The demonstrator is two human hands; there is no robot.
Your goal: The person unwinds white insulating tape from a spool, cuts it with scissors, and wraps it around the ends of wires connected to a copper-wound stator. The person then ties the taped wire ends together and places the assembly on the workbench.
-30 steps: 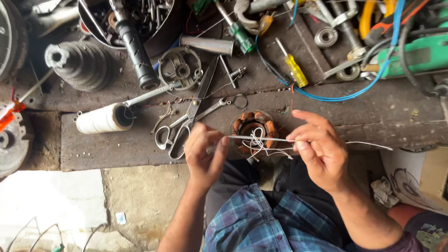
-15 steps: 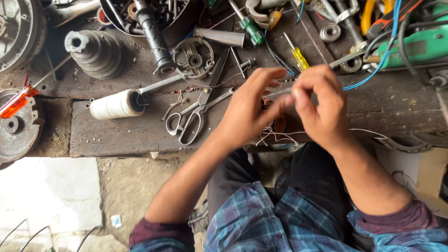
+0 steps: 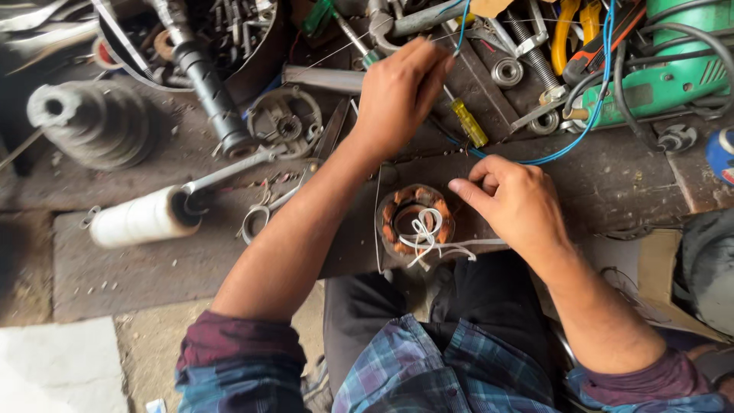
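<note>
A motor stator [image 3: 397, 223] with copper windings lies at the near edge of the dark workbench [image 3: 612, 183], with white cord [image 3: 423, 231] looped and knotted over it. My right hand [image 3: 516, 205] rests just right of it, fingers curled, index tip at the stator's rim; a white strand runs from the stator under this hand. My left hand [image 3: 397, 93] is stretched far up the bench with its fingertips pinched together on what looks like a thin pale thread, beside a blue cable [image 3: 589, 134] and a yellow-handled screwdriver [image 3: 468, 122].
A spool of white thread [image 3: 141, 218] on a metal rod lies at the left, with scissors [image 3: 267, 210] beside it. Farther back are a black ribbed rubber boot [image 3: 92, 122], a bowl of metal parts [image 3: 252, 53], a bearing [image 3: 506, 73], yellow-handled pliers [image 3: 569, 30] and a green power drill [image 3: 657, 80].
Both hands were together over the stator, pulling the white cord. Now my left hand has moved up and away across the bench, and my right hand has dropped beside the stator.
</note>
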